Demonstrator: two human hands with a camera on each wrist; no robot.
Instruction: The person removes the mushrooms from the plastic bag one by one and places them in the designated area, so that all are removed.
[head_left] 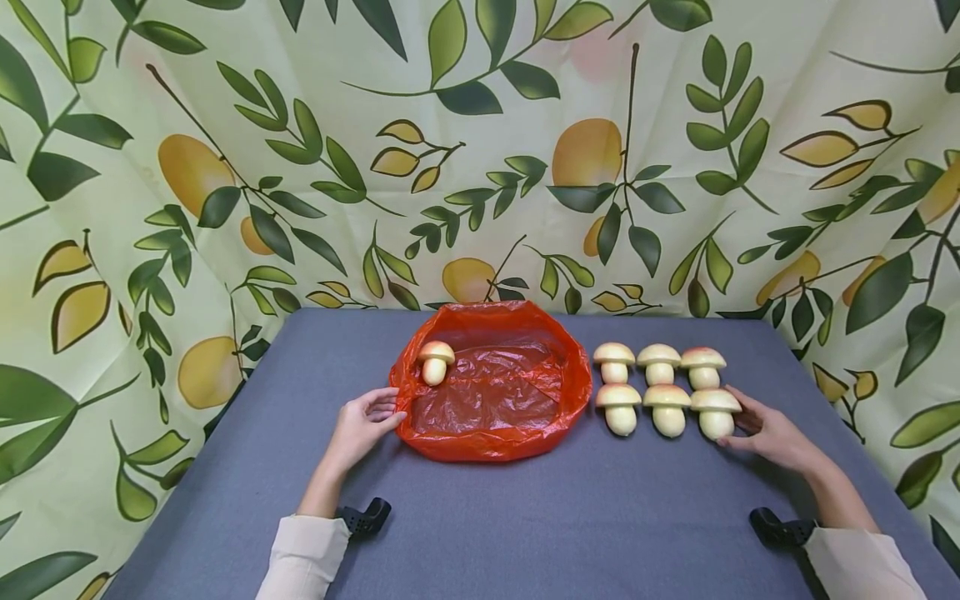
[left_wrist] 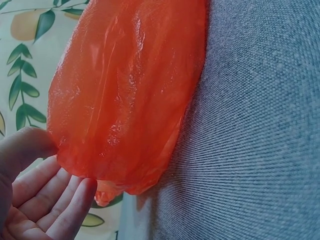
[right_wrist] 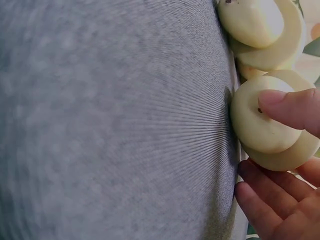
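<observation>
A red plastic bag point(head_left: 491, 447) stands on the table with its mouth wide and rim turned down. Inside, at its left wall, lies a toy mushroom point(head_left: 435, 363) with a reddish cap. My left hand point(head_left: 366, 429) holds the bag's left side; in the left wrist view its thumb and fingertips touch the red plastic point(left_wrist: 125, 100). At the right, my right hand point(head_left: 772, 433) grips the nearest, rightmost mushroom point(head_left: 715, 414) of a group in two rows. The right wrist view has the thumb on that mushroom's stem end point(right_wrist: 267, 122), with the fingers at the cap's side.
Several more mushrooms, such as the front middle one point(head_left: 667, 410) and the back left one point(head_left: 613, 362), stand close together right of the bag. A grey-blue cloth point(head_left: 562, 525) covers the table. Leaf-patterned fabric point(head_left: 480, 167) hangs behind and at both sides.
</observation>
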